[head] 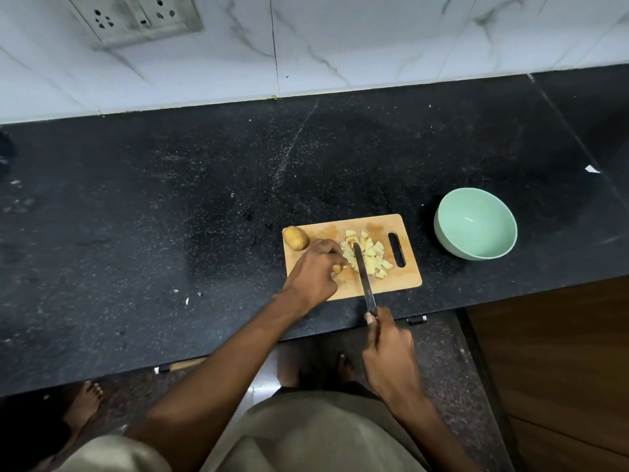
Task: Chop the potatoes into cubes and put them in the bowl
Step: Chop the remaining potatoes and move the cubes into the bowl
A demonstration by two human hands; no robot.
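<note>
Beige-clad lap nearest, bare feet on speckled floor beneath. Beyond, black speckled granite counter against white marble-veined wall tiles with grey socket plate; no readable writing. Wooden cutting board near front edge, long axis left-right, handle slot toward mint bowl. Right hand wrapped round knife, blade pointing away into potato cubes. Left hand curled, pinching small piece. Whole potato at far-left corner.
</note>
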